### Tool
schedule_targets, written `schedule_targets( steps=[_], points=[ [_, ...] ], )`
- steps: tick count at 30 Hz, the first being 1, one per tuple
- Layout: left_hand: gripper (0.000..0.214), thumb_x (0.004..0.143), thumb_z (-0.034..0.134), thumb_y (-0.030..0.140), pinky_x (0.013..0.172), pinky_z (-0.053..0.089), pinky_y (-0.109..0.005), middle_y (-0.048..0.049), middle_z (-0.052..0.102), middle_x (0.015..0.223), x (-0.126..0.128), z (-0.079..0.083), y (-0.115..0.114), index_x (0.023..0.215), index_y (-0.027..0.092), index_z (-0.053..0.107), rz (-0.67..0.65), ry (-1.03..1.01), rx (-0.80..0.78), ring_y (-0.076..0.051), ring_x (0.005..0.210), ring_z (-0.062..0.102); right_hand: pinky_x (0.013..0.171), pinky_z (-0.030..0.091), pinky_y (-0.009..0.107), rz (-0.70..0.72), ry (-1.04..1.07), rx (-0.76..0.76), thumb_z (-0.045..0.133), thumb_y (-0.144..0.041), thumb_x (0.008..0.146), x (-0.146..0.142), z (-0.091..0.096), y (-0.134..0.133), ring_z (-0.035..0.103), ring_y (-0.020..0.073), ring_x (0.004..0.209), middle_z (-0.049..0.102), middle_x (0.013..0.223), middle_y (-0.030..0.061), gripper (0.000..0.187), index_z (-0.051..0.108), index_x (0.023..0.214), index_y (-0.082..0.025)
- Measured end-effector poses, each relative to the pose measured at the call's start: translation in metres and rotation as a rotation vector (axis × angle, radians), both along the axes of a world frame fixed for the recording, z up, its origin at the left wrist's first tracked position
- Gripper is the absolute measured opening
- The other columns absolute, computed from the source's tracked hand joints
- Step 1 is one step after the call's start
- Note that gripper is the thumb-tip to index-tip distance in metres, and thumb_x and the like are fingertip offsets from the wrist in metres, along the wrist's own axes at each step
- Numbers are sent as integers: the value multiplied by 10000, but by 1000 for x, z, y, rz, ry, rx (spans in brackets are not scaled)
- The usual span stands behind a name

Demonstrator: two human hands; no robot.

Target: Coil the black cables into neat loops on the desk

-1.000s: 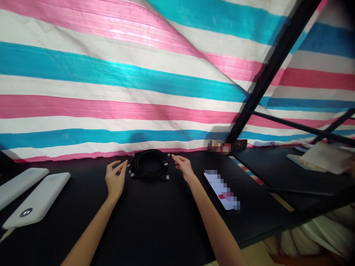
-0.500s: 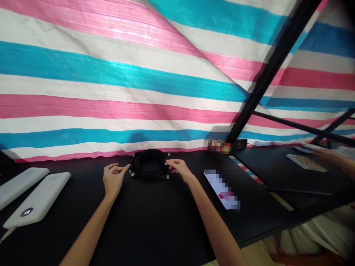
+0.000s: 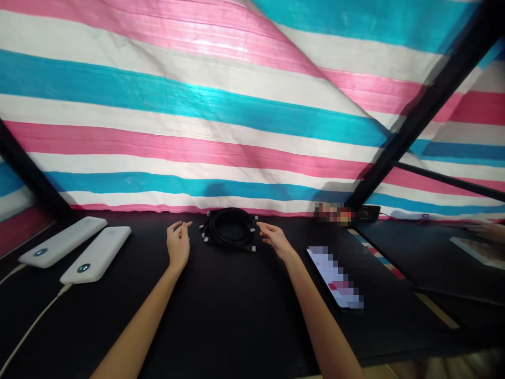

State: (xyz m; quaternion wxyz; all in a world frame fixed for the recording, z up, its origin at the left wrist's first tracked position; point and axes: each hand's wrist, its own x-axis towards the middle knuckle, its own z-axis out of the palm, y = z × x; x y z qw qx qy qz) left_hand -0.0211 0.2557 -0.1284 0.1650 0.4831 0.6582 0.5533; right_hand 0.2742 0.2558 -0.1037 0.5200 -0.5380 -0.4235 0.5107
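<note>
A coiled black cable (image 3: 229, 229) with several small white-tipped connectors lies on the black table top (image 3: 221, 305), close to the tarp at the back. My left hand (image 3: 179, 243) is open just left of the coil, its fingertips a little apart from the cable. My right hand (image 3: 276, 239) is open on the coil's right side, its fingertips very close to a connector. I cannot see contact from either hand. Neither hand holds anything.
Two white power banks (image 3: 96, 262) with lit displays and white cords lie to the left. A phone (image 3: 335, 277) with a pixelated screen lies to the right. A striped tarp (image 3: 197, 131) hangs behind, crossed by black frame bars. A co-worker's hand (image 3: 487, 230) shows at far right.
The view has swung left, so the scene sits further right. Both my hands have eased back from the coil, and their fingers have opened slightly. The cable has not moved.
</note>
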Motion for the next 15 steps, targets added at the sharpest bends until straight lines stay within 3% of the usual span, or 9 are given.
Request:
schedule_targets(
  steps=[3, 9, 15],
  points=[
    [406, 840, 444, 450, 701, 496, -295, -78, 519, 1206, 1, 0, -1, 1038, 199, 694, -14, 14, 19, -66, 558, 530, 512, 416, 170, 12, 20, -7, 731, -347, 656, 0, 0, -1, 564, 104, 688, 685, 936, 46, 275, 746, 892, -207],
    [365, 745, 569, 501, 666, 500, -301, -70, 550, 1167, 5, -3, 0, 868, 202, 737, -19, 107, 134, -71, 552, 524, 515, 412, 188, -81, 32, -11, 724, -363, 642, 3, -2, 1, 582, 117, 696, 686, 930, 43, 273, 746, 870, -214],
    [341, 709, 606, 504, 674, 497, -310, -58, 549, 1129, 6, -2, -1, 797, 204, 742, -31, 144, 131, -71, 545, 515, 498, 391, 184, -165, 17, -21, 764, -435, 585, 2, 1, 1, 556, 117, 697, 665, 880, 48, 362, 734, 849, -188]
  ],
)
